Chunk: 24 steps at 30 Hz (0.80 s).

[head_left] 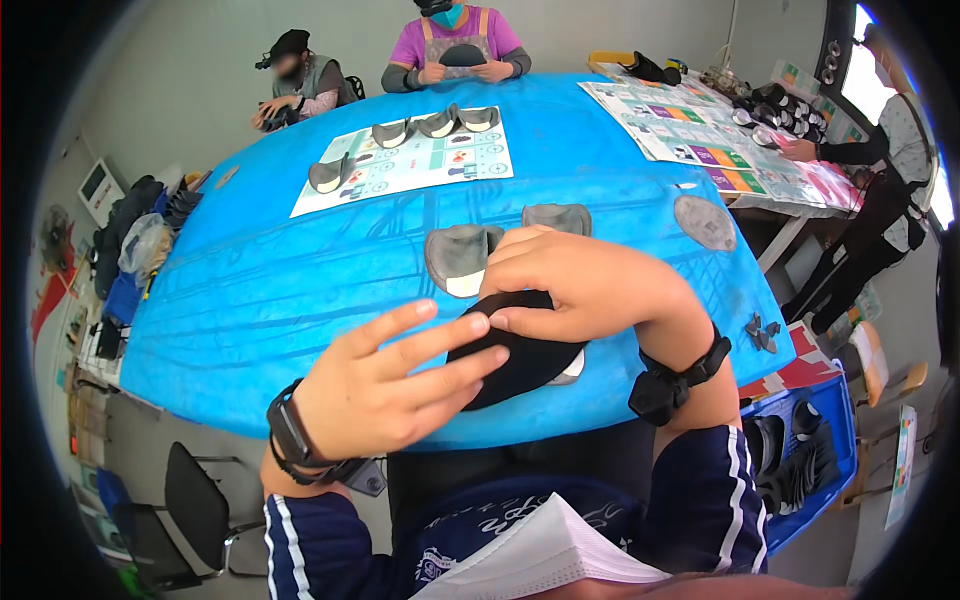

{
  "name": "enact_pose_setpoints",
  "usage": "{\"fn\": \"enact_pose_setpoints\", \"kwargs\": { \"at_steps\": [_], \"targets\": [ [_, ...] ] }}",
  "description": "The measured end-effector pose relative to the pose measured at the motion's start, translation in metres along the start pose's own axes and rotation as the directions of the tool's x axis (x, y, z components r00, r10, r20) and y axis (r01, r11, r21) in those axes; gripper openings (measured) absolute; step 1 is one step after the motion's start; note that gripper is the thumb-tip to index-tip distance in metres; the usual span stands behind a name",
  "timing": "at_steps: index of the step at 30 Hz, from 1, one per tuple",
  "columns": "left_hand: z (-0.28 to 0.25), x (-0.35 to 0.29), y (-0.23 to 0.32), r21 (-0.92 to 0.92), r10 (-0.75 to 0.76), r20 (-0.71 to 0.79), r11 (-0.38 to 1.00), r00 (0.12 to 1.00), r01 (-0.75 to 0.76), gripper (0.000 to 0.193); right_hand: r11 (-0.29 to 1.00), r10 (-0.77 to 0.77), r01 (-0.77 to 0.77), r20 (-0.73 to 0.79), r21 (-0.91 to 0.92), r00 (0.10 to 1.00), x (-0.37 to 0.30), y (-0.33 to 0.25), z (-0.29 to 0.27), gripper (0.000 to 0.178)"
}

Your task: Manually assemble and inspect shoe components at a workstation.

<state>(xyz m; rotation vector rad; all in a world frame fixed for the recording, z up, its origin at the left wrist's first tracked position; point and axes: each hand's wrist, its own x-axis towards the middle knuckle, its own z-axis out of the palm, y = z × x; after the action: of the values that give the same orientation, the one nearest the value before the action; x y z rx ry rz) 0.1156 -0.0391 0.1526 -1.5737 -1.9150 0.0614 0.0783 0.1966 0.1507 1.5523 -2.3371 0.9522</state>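
A black, curved fabric piece (515, 360) is held up in front of me near the table's front edge. My right hand (580, 285) pinches its upper edge, thumb on the near face. Spread fingers of my left hand (390, 375) reach over its left side, two fingertips against it; the left thumb is hidden. Just beyond lies a grey curved piece with a white patch (460, 260), partly covered by my right hand. Behind that hand sits another grey curved piece (557, 218). A light edge of something (570, 367) peeks out beneath the black piece.
A printed sheet (440, 175) with several grey pieces lies farther back on the blue-covered table (300, 290). A grey oval pad (705, 222) and small dark bits (762, 332) are at right. A blue crate (800, 470) holds dark pieces. Three people work around.
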Motion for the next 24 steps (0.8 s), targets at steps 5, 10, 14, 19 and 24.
{"fn": "enact_pose_setpoints", "kwargs": {
  "at_steps": [5,10,14,19,24],
  "targets": [
    [-0.009,0.004,0.009,-0.091,0.16,0.095,0.984,0.983,-0.151,0.015,0.999,0.045,-0.045,-0.003,-0.028,0.999,0.006,-0.005,0.006,0.021],
    [0.024,0.014,0.023,-0.065,0.208,0.064,0.977,0.976,-0.204,0.019,0.958,0.211,-0.185,0.103,-0.219,0.972,0.021,-0.022,0.024,0.035],
    [0.047,0.02,0.031,0.119,0.175,0.158,0.974,0.972,-0.195,0.035,0.871,0.491,-0.478,0.229,-0.114,0.841,0.029,-0.035,0.027,0.078],
    [0.053,0.025,0.033,0.126,-0.04,0.153,0.992,0.987,0.021,0.037,0.82,0.572,-0.562,0.197,-0.106,0.797,0.03,-0.042,0.021,0.089],
    [0.03,0.036,0.023,0.035,0.034,0.057,0.999,0.998,-0.036,0.026,0.79,0.613,-0.611,0.115,-0.061,0.782,0.031,-0.047,0.011,0.085]
  ]
}}
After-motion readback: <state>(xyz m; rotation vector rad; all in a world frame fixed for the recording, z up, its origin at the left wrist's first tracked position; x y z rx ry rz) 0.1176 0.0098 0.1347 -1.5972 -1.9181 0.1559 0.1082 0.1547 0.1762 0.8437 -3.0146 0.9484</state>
